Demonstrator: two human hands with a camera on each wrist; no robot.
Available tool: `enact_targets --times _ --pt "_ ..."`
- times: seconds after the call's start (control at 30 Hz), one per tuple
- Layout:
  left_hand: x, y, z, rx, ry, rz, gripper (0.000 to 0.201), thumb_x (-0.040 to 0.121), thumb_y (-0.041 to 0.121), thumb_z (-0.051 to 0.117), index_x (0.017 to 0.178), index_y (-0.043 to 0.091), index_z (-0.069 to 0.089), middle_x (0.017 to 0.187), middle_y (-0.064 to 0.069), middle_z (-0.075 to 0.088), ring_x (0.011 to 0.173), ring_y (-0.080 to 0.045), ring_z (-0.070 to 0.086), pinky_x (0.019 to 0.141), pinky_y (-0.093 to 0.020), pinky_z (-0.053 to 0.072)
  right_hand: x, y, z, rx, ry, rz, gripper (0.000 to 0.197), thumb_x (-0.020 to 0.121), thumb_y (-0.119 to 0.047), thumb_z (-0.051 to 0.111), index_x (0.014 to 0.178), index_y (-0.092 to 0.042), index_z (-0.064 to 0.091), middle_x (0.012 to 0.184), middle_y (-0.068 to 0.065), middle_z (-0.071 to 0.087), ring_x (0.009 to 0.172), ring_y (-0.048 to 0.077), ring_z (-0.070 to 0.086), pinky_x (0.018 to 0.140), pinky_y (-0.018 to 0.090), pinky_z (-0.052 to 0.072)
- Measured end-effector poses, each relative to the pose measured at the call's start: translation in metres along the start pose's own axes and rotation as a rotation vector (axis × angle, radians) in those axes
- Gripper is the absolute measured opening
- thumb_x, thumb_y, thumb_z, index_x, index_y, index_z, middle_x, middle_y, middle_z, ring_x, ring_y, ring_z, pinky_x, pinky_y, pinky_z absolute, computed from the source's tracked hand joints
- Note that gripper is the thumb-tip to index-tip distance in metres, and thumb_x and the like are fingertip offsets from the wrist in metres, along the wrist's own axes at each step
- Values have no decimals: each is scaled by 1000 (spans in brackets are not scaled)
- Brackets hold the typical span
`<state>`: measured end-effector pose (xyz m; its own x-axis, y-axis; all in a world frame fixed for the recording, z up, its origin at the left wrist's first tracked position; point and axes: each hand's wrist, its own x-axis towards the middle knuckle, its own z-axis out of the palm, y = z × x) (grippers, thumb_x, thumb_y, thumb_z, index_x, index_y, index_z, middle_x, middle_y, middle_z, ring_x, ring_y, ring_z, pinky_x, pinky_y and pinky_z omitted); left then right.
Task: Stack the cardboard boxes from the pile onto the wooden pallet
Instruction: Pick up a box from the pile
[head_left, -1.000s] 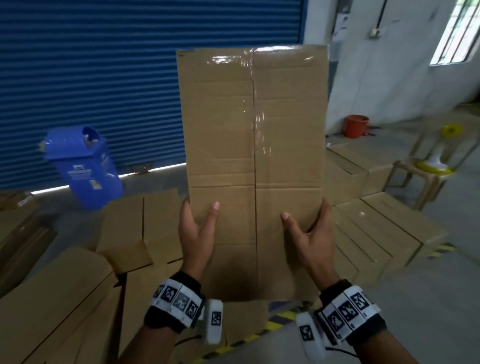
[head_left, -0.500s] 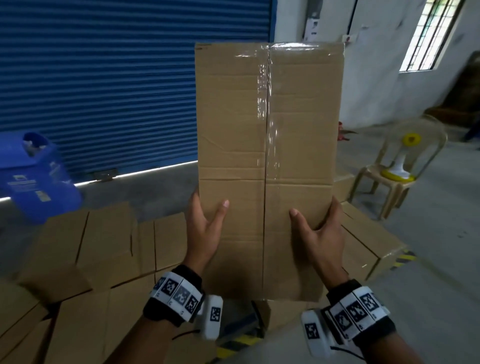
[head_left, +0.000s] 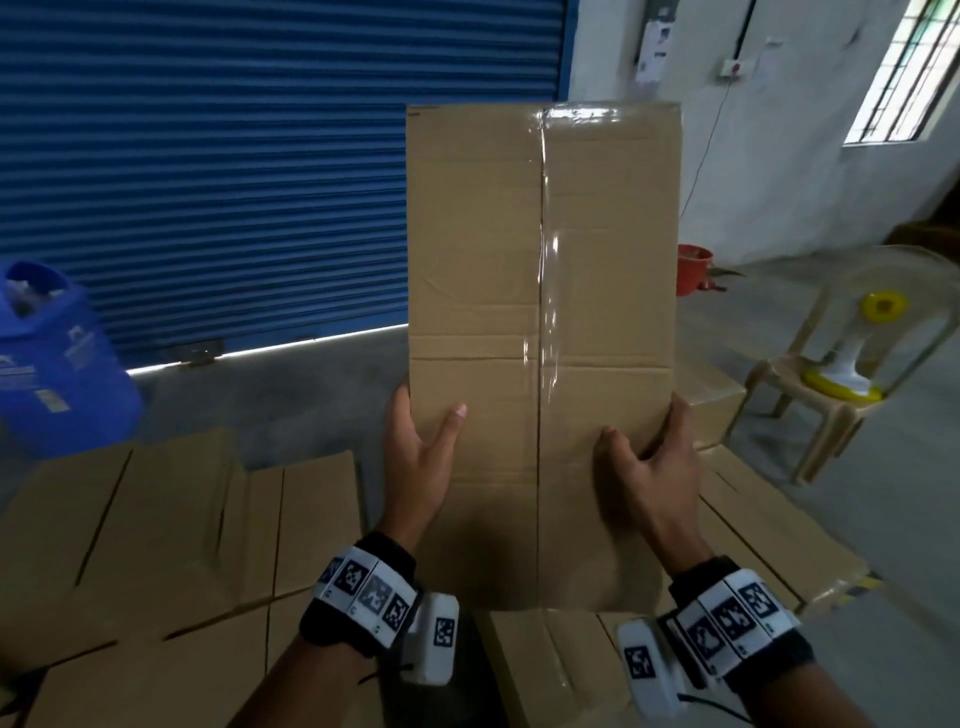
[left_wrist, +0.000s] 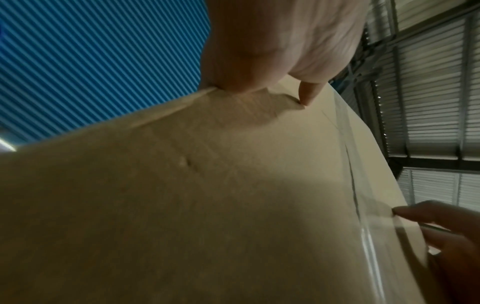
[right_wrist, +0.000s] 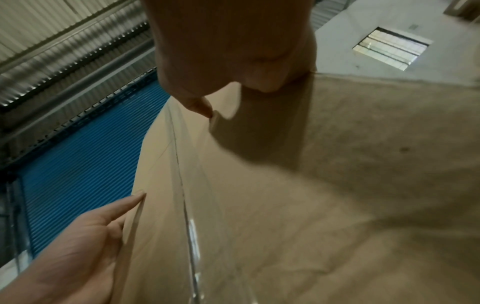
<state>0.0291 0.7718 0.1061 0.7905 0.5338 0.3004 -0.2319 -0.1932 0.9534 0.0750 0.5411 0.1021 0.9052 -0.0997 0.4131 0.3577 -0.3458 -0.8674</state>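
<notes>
Brown taped cardboard box stands upright in the air, above the brown boxes in the pile. Left hand and right hand each grasp one side edge, thumbs on its near face.

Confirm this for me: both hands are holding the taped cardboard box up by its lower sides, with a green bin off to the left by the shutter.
One detail is wrong: the bin is blue, not green, as the head view shows. The rest stands: the left hand and right hand hold the taped cardboard box up by its lower sides, and the bin is off to the left by the shutter.
</notes>
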Motion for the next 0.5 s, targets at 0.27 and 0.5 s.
enact_targets --times 0.27,0.5 --pt "73 -32 43 30 108 -7 66 90 47 67 147 25 41 136 5 59 124 -12 58 102 -49 51 111 45 41 -11 -169 34 77 84 -24 73 149 -20 31 131 -5 52 114 13 50 92 34 45" --pt "125 -58 89 50 188 1 57 95 24 66 147 21 40 131 5 60 115 -2 60 90 -26 51 201 83 67 81 -336 79 51 85 -18 71 132 -15 51 110 -10 57 101 11 55 88 33 47"
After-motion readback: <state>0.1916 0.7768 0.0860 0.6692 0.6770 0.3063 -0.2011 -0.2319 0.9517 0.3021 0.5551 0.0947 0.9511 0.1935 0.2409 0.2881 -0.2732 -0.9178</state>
